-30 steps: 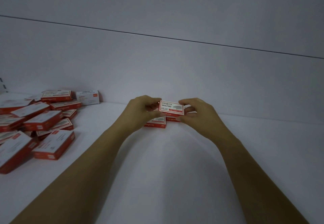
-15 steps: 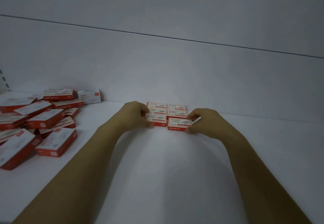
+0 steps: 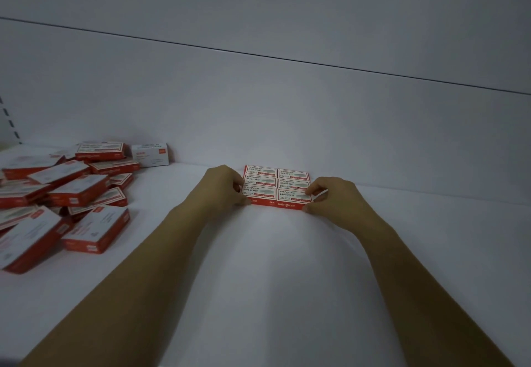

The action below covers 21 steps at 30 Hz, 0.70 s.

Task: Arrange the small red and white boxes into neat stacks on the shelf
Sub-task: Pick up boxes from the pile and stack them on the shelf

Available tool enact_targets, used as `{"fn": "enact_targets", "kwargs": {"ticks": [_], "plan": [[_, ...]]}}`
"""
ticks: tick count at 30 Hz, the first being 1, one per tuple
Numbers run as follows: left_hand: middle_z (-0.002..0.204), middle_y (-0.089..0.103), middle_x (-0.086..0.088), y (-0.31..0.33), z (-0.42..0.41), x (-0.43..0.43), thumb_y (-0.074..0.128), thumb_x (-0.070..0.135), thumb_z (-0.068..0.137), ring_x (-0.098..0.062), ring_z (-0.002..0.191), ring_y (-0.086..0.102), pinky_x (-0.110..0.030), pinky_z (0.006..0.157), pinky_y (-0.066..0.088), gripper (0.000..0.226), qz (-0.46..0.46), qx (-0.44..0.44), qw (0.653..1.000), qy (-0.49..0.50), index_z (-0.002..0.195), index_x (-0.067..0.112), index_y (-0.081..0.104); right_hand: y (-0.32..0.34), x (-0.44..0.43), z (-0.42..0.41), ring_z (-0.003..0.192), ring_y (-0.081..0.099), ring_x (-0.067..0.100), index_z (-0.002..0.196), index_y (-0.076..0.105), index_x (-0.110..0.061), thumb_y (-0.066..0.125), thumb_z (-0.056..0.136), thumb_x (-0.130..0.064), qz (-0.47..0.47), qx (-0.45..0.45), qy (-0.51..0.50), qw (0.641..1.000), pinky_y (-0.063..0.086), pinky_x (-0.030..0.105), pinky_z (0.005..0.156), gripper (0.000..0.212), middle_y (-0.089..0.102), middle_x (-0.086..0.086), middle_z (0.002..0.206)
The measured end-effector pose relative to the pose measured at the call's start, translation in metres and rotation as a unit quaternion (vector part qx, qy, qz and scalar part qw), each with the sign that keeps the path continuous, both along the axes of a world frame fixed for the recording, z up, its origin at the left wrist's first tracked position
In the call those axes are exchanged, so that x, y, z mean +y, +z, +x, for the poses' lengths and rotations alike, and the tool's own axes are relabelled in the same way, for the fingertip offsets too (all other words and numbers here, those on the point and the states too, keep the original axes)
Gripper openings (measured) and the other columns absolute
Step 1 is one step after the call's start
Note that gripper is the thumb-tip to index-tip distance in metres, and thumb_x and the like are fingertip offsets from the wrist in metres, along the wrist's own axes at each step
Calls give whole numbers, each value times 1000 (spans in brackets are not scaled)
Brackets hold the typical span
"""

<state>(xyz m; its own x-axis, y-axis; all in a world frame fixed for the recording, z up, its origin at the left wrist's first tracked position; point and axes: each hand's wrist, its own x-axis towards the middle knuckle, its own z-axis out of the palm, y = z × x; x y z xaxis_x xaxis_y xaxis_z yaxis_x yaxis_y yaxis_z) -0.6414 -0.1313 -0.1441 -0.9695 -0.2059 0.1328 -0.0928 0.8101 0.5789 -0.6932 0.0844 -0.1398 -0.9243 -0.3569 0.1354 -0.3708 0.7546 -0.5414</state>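
Several small red and white boxes [image 3: 277, 187] lie flat in a tidy two-column block on the white shelf [image 3: 273, 266], close to the back wall. My left hand [image 3: 227, 187] presses against the block's left side, fingers curled on the front left box. My right hand [image 3: 333, 195] pinches the front right box [image 3: 293, 197] at its right end, thumb at the front corner. A loose heap of the same boxes [image 3: 69, 194] lies at the far left of the shelf.
The shelf's white back wall [image 3: 287, 122] rises just behind the block. One mostly white box [image 3: 150, 154] stands at the back of the heap. A slotted shelf upright [image 3: 10, 122] shows at the far left edge.
The box I held above the shelf a second ago now lies at the block's front right. Both hands have settled against the block's sides, squaring it up.
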Motion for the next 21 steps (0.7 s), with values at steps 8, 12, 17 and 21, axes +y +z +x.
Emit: {"fn": "enact_targets", "kwargs": {"ticks": [8, 12, 17, 21], "plan": [[96, 70, -11, -1, 1, 3, 75, 16, 77, -17, 78, 57, -25, 72, 44, 27, 21, -1, 1000, 4, 103, 8, 72, 4, -4, 2, 90, 55, 12, 112, 65, -13, 74, 77, -13, 26, -5, 7, 1000, 39, 18, 78, 36, 58, 5, 118], [90, 68, -11, 3, -1, 5, 73, 18, 78, -18, 75, 55, -21, 62, 42, 24, -25, -32, 999, 1, 98, 4, 71, 13, -10, 4, 89, 50, 12, 116, 63, -11, 69, 81, -14, 106, 8, 12, 994, 37, 17, 76, 35, 56, 6, 120], [118, 61, -13, 11, 11, 10, 65, 21, 86, -26, 105, 60, -29, 86, 48, 39, -95, -37, 995, 16, 120, 2, 58, 24, -27, 13, 108, 49, 27, 124, 55, -11, 60, 88, -27, 245, 48, 16, 968, 43, 29, 88, 40, 45, 14, 120], [122, 57, -16, 22, 36, -14, 65, 13, 85, -28, 111, 56, -33, 92, 47, 41, -147, -34, 988, 44, 122, -1, 56, 29, -58, 26, 117, 42, 30, 132, 45, -12, 59, 88, -27, 237, 78, 47, 967, 40, 35, 95, 49, 40, 15, 126]]}}
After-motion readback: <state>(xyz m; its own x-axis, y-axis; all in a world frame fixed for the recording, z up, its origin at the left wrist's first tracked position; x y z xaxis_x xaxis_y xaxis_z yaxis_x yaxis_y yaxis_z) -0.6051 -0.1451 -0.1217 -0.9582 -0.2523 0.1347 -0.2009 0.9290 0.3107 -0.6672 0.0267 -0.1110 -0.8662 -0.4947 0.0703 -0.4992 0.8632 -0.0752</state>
